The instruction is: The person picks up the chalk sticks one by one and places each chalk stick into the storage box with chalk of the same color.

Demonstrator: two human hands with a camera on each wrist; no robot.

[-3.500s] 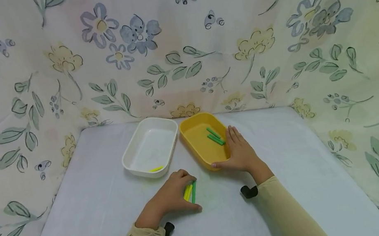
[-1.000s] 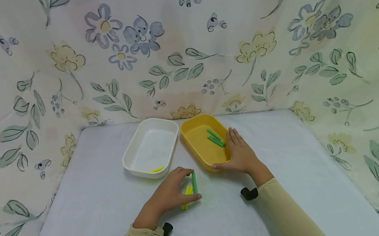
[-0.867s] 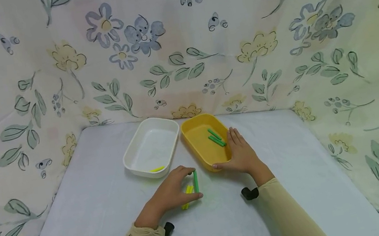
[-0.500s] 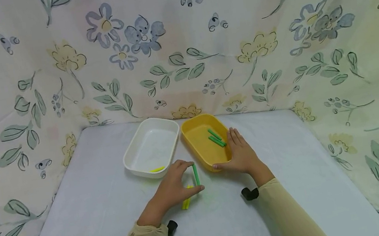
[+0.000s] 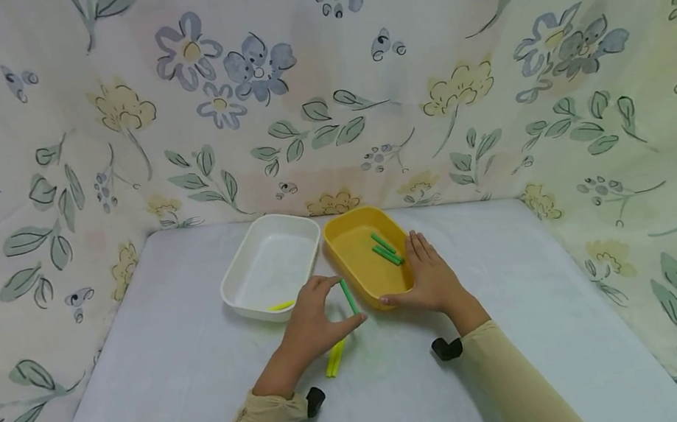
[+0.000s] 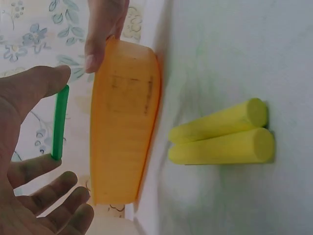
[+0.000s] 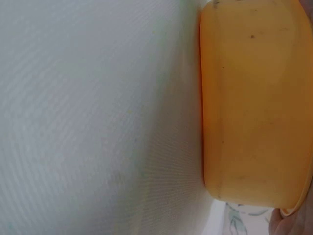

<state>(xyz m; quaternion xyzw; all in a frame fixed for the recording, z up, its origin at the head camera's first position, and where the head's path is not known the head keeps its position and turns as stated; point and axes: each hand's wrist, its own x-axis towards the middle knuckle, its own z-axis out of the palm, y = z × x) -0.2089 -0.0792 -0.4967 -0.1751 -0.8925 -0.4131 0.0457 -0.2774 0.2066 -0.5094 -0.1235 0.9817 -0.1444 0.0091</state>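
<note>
My left hand (image 5: pixel 313 323) pinches a green chalk stick (image 6: pixel 59 122) end to end between thumb and index fingertips, above the table by the yellow-orange tray's near corner. The other fingers are loosely bent and hold nothing. Below the hand, two yellow chalk sticks (image 6: pixel 220 134) lie side by side on the cloth. My right hand (image 5: pixel 432 277) rests at the yellow-orange tray (image 5: pixel 358 271), straight fingers along its right wall and thumb at its near end. Inside that tray lie three green chalk sticks (image 5: pixel 388 255). The right wrist view shows mostly the tray's outer wall.
A white tray (image 5: pixel 231 292) stands left of the yellow-orange one, with a yellow chalk stick (image 5: pixel 282 306) at its near end. White cloth (image 5: pixel 160 390) covers the table, with faint greenish smudges. A floral curtain (image 5: pixel 317 80) hangs behind and at both sides.
The left hand has picked up the green chalk from beside the yellow ones and moved it up and forward toward the yellow-orange tray. The right hand has stayed at the tray.
</note>
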